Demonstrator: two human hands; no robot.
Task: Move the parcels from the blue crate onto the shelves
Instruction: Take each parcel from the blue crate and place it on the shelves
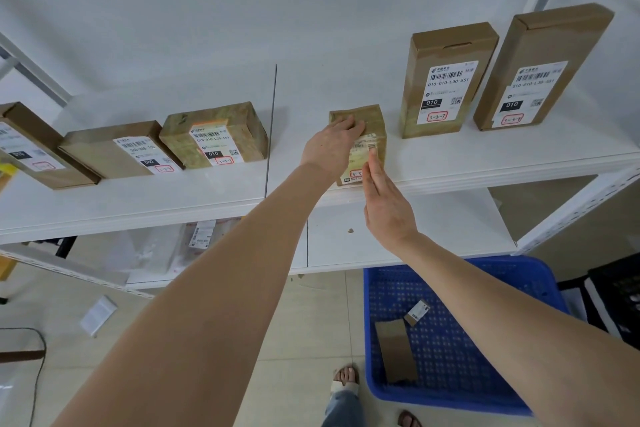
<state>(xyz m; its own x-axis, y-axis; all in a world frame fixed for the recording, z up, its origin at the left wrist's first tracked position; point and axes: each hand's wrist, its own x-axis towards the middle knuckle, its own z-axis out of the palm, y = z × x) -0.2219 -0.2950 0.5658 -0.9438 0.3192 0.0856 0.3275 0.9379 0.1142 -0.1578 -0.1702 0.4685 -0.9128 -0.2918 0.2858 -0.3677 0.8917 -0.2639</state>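
Observation:
A small taped brown parcel (pixel 375 128) leans on the white upper shelf (pixel 485 163) near its front edge. My left hand (pixel 332 146) lies flat over the parcel's top left, fingers spread on it. My right hand (pixel 384 204) is in front of the parcel's label with straight fingers, fingertips touching or nearly touching it. The blue crate (pixel 450 340) stands on the floor at the lower right. It holds a flat brown cardboard parcel (pixel 396 355) and a small labelled piece (pixel 417 312).
Two tall labelled boxes (pixel 446 80) (pixel 540 66) lean at the right of the shelf. Three more parcels (pixel 214 137) (pixel 117 149) (pixel 31 146) sit at the left. A lower shelf (pixel 415 239) holds clear bags. A black crate (pixel 616 291) stands far right.

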